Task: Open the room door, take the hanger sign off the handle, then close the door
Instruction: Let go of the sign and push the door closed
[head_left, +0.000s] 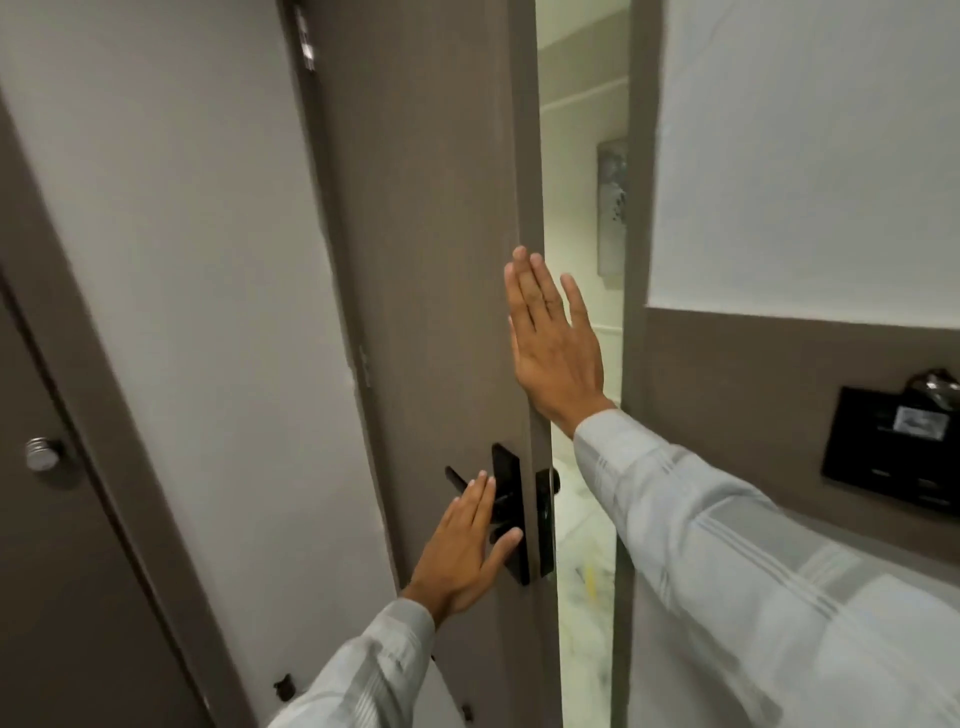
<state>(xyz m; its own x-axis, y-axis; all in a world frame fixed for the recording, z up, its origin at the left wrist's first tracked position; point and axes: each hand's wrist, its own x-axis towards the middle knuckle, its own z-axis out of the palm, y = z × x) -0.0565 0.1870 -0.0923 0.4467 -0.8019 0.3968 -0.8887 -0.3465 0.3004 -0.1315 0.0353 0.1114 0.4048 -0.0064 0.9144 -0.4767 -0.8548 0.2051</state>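
The grey-brown room door stands partly open, with a bright gap to the corridor on its right. A black lock plate with a lever handle sits at the door's free edge. My left hand is flat with fingers apart, laid over the handle and plate, holding nothing. My right hand is also flat and spread, resting against the door's edge above the lock. No hanger sign shows on the inner handle; the outer handle is mostly hidden behind the door edge.
A second grey door with a round metal knob is at the left. A black wall panel hangs on the right wall. A marble corridor floor shows through the gap.
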